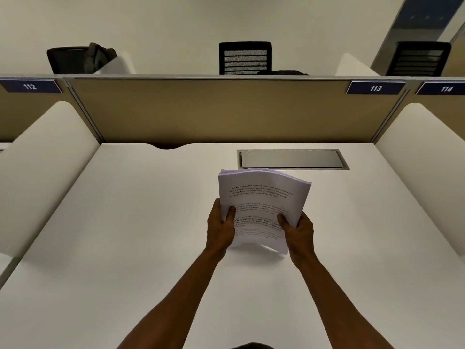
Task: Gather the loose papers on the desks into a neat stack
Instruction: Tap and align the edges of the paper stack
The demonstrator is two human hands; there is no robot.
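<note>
Stack of papers (261, 197) held at centre frame, above the white desk (125, 222), just below the metal cable-tray lid (289, 159) in the picture. Left hand (220, 229) grips the stack's left edge, right hand (298, 231) its right edge. Fingers of both hands are clenched on the sheets, thumbs on the printed top page and the rest wrapped underneath. The stack bows upward in the middle; its near edge looks blurred and lifted clear of the desk.

Step in hand, as judged: squaring up. The sheets appear already gathered into one bundle, and no loose sheets show on the visible desk surface. Far edge shows slight stagger between sheets.

Next move likely calls for tapping an edge on the desk to align the sheets, with grip loose enough that they slide, then laying the stack flat. Bowed paper may fan out if the grip relaxes too much.

Writing: blue number plates on the tan partition (201, 109) read "112" (30, 86) at upper left, "113" (375, 88) and "114" (446, 89) at upper right. Top page carries paragraphs of printed text, some bold; too small and blurred to read reliably. No brands visible.
</note>
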